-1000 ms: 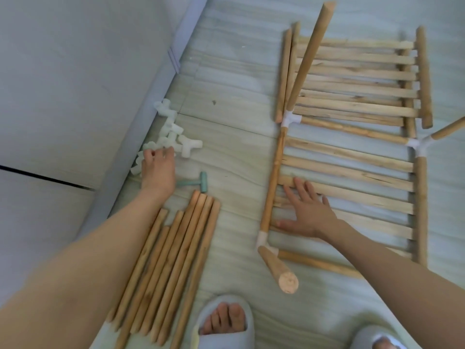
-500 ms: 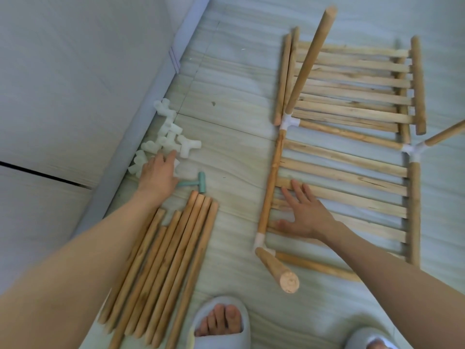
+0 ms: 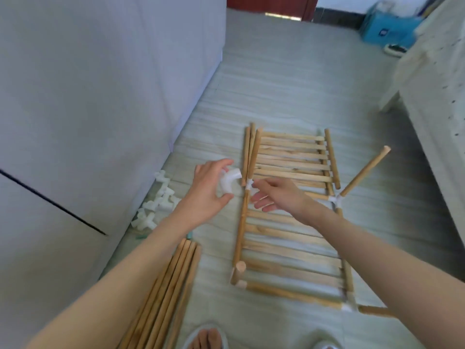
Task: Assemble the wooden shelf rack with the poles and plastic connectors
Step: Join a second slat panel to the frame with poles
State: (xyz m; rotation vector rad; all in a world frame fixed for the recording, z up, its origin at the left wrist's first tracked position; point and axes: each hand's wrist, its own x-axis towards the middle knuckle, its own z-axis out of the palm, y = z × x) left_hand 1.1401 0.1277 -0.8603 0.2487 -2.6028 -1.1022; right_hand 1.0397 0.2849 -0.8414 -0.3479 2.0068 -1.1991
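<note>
Bringing a white elbow connector (image 3: 229,182) toward the rack frame (image 3: 292,222).
My left hand (image 3: 210,195) grips it; right hand (image 3: 274,195) hovers open; next I seat it on a pole end.

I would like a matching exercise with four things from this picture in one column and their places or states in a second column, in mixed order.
Things:
1. white elbow connector
2. right hand
3. bundle of loose poles
4. pile of white connectors

Places or states:
A. lies on the floor beside the wall
B. open, above the slatted rack
C. held in the left hand
D. lies on the floor under the left forearm

Pairs: 1-C, 2-B, 3-D, 4-A
</note>
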